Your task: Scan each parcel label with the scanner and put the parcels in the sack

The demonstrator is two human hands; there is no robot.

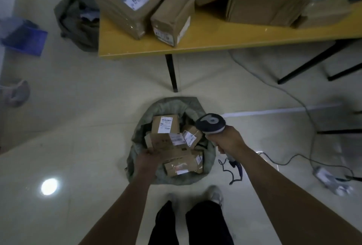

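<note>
Yellow bench [215, 37] across the far side. Big parcel [125, 4] at its left corner, white barcode label, print too blurred to read. Flat cardboard stack [264, 8] toward the right end. Small parcel [172, 17] at the near edge, barcode sticker on its side, unreadable.

Grey-green sack [210, 152] on the floor, open, off the bench's near edge, before the bench leg [172, 72]. Sack is packed with brown parcels [182, 164], each with a white barcode label, text illegible. Upmost parcel [166, 143] lies flat across the others.

Left grip [147, 159] is on that parcel's near-left edge, fingers hidden; cannot tell whether it pinches or only touches. Right grip [229, 141] is wrapped tight round the scanner [211, 122] handle, just right of the sack's rim. The scanner head is dark with a grey letter-like mark, and a coiled cable [233, 174] hangs below.
</note>
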